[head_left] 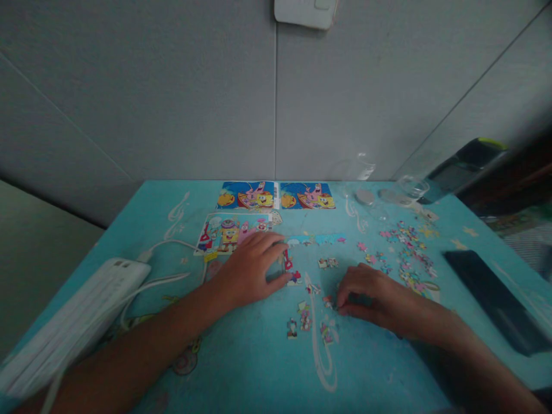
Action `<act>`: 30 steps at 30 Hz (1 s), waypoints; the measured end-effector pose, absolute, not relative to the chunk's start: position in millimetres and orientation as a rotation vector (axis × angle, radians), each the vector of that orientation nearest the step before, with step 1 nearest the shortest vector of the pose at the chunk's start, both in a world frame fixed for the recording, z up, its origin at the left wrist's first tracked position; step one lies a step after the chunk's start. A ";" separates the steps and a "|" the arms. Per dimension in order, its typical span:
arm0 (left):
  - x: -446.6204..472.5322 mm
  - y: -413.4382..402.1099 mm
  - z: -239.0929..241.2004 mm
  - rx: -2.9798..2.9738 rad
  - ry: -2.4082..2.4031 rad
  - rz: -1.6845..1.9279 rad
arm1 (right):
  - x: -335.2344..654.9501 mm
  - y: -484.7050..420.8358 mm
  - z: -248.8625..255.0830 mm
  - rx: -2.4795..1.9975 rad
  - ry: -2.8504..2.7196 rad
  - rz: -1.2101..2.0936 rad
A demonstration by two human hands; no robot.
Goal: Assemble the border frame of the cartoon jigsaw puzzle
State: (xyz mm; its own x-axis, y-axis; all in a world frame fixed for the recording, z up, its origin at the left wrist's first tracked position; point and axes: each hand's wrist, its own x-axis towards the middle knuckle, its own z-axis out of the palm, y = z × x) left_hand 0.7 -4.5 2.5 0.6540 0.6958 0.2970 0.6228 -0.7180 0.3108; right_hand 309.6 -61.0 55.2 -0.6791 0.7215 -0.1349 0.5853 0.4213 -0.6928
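My left hand (252,267) lies on the turquoise table (241,368), fingers curled toward a small joined cluster of red and blue puzzle pieces (291,270) at its fingertips. To its right my right hand (373,296) rests palm down, its fingertips pinched on a small puzzle piece (328,301). Several loose pieces (308,322) lie between and below the hands. A partly built cartoon puzzle section (228,233) sits just beyond my left hand, and a joined blue edge strip (317,238) lies past the fingers.
Two cartoon reference pictures (276,195) lie at the table's far edge by the grey wall. A heap of loose pieces (407,253) is at the right. A white power strip with cable (81,313) is at left, a dark phone (495,299) at right, clear containers (411,187) behind.
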 end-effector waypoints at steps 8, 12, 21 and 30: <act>0.3 -5.0 1.8 2.675 1.075 0.621 | 300.5 -58.8 49.4 -1.173 -2.290 1.028; 0.4 -4.7 1.2 2.682 1.077 0.608 | 304.2 -54.7 45.4 -1.301 -2.172 0.931; 0.2 -3.8 1.1 2.696 1.061 0.621 | 318.8 -42.2 37.8 -1.556 -1.975 0.789; -0.5 -3.2 -2.5 2.713 1.071 0.637 | 326.0 -41.0 38.8 -1.612 -1.945 0.745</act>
